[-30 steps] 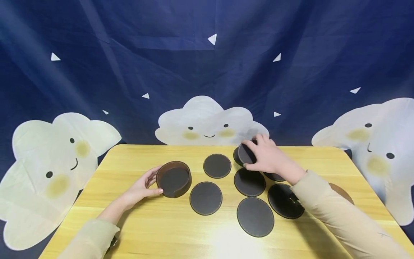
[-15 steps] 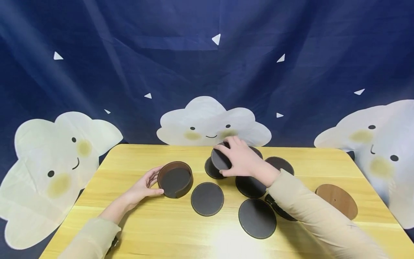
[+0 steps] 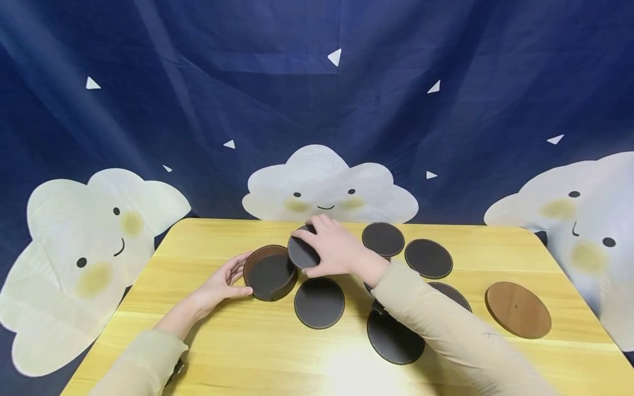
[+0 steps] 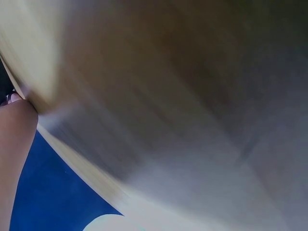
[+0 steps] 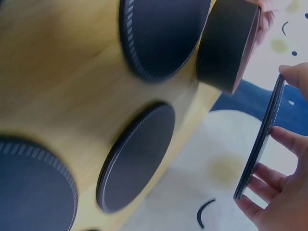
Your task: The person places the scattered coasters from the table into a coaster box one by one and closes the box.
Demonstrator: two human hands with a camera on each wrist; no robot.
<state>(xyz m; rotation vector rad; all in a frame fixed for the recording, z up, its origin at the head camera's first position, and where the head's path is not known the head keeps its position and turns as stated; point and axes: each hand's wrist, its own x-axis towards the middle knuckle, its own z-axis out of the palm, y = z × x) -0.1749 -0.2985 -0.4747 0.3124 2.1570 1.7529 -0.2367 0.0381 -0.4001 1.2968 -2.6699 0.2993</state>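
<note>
My left hand grips a round brown-and-black coaster holder at its left side, thumb at the front and fingers behind. Its inside is dark at the bottom, and a slot opens in the near wall. Just above and right of the holder, my right hand pinches dark round coasters by the edge, tilted. In the right wrist view the edge of these held coasters shows layers, apart from the holder. Close in front lies another black coaster with a stitched rim. The left wrist view is mostly blurred.
Several more black coasters lie to the right, among them a far coaster, a coaster beside it and a near coaster partly under my right sleeve. A brown wooden-looking disc lies at the right of the wooden table.
My right hand has moved left with the held coasters, up to the holder. The back coaster it passed over no longer shows on the table. My left hand has stayed on the holder.
</note>
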